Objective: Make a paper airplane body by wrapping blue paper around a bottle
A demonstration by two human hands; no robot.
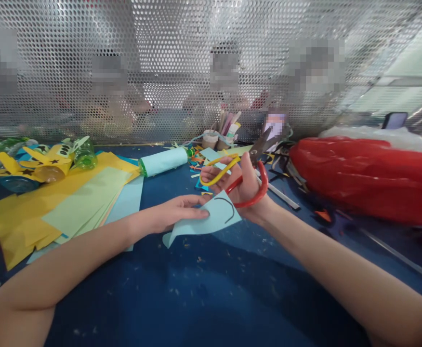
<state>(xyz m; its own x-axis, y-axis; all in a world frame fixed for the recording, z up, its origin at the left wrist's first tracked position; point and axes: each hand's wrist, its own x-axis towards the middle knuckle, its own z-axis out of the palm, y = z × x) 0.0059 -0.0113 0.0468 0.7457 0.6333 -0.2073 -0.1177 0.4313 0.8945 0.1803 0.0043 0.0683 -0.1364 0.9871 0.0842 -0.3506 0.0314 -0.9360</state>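
My left hand (185, 210) pinches a light blue piece of paper (204, 219) over the middle of the table. A curved black line is drawn near the paper's right end, and its left end curls down. In my right hand (245, 180) is a pair of scissors (256, 154) with one red and one yellow handle loop. Their dark blades point up and away from me, apart from the paper. Behind my hands lies a green plastic bottle (165, 162) wrapped in light blue paper.
Yellow, green and blue paper sheets (84, 202) are stacked at left, beside cut yellow paper shapes (48, 161) and green bottles (85, 154). Paper cups (210, 139) with sticks stand at the back, near paper scraps. A large red plastic bag (366, 178) bulges at right. Perforated metal (175, 62) rises behind.
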